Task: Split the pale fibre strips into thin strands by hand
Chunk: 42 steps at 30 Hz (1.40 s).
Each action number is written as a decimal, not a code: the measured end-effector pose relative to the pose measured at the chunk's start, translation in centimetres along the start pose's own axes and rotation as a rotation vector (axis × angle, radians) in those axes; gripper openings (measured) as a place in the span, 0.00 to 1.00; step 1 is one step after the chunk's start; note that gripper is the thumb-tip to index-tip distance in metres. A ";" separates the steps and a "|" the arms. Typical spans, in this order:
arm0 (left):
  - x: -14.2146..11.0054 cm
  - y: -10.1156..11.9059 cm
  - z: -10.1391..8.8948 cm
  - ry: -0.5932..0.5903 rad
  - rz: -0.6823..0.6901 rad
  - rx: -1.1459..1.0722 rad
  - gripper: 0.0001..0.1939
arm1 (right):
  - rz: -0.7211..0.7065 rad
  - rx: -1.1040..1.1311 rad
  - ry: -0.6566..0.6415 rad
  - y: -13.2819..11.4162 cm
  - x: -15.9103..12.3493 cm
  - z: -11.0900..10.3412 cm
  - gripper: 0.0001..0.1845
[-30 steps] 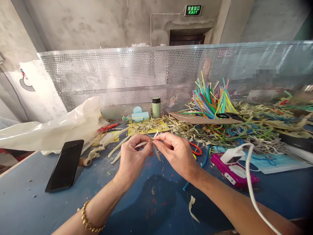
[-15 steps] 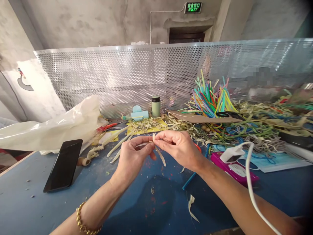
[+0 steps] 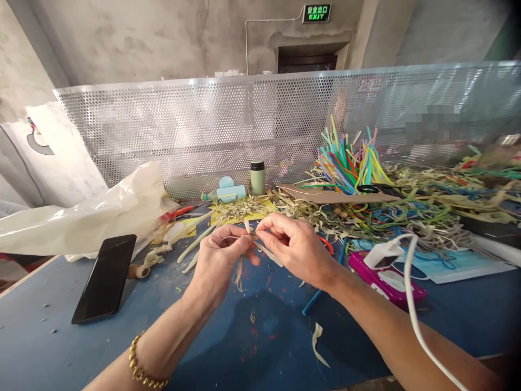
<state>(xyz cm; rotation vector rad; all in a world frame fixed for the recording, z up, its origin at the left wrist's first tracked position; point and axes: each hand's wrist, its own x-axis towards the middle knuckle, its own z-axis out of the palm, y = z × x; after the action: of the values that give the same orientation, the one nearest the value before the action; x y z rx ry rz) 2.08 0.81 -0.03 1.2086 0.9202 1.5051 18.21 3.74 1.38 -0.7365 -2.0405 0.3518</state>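
Observation:
My left hand (image 3: 217,263) is closed, thumb pressed to the fingers around pale dried husk strips (image 3: 239,277). Some of the strips hang below its fingers and one end sticks up above them. Close on the right, my right hand (image 3: 299,252) pinches with thumb and forefinger at the same small bundle, its fingertips almost touching the left thumb. A pale strip (image 3: 271,255) slants down between the hands. Exactly what the right fingertips grip is too small to make out. Both hands are held above the blue table (image 3: 163,336).
A phone (image 3: 105,279) and a plastic bag (image 3: 114,212) lie at left. Behind the hands are yellow paper with husk scraps, a green jar (image 3: 257,178) and colourful pipe cleaners (image 3: 350,163). A magenta power strip (image 3: 386,279) with a white cable (image 3: 411,304) sits by my right forearm.
Husk strips now hang beneath my left fingers, and the strip between the hands lies at a flatter slant. My right hand has shifted slightly. The view has moved a little.

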 end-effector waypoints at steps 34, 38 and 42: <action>0.0 -0.9 0.0 0.037 0.010 0.023 0.07 | -0.630 -0.771 0.087 -0.5 -0.3 0.0 0.16; -0.2 -0.7 0.1 0.054 0.011 0.034 0.07 | -0.619 -0.689 0.082 -0.7 -0.5 0.3 0.16; -0.1 -0.5 0.1 0.064 0.004 0.023 0.07 | -0.566 -0.612 0.052 -0.3 -0.6 0.5 0.15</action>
<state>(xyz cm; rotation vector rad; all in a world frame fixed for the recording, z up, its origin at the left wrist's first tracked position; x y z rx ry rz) 2.28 0.80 -0.55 1.1849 0.9805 1.5477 17.89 3.19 0.83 -0.4686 -2.2110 -0.6307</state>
